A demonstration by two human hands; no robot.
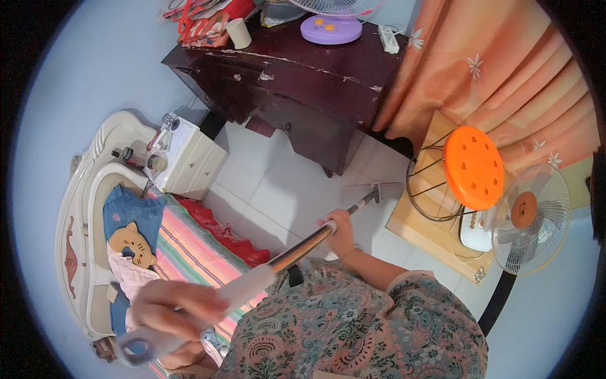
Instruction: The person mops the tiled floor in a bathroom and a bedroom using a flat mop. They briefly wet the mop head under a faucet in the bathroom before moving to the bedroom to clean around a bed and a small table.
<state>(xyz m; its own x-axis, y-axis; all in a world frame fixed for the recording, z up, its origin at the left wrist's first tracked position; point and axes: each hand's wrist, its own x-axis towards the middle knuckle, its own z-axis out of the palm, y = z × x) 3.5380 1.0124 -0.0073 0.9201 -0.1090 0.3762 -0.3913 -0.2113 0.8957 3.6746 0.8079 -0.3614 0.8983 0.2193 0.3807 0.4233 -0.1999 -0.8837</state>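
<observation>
White floor (274, 183): tiled, mop (262, 278) head down on it
Left hand (180, 312): round its upper grip, blurred
Right hand (341, 234): round its pole
Dark surface (315, 66): fan (331, 35), cup (238, 33)

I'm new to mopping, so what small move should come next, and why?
I'd probably slide the mop head a little leftward across the floor. It lies close to the wooden stand, while more floor shows toward the nightstand. The left hand grips the pole near its top and the right hand farther down, so both could guide it.
</observation>
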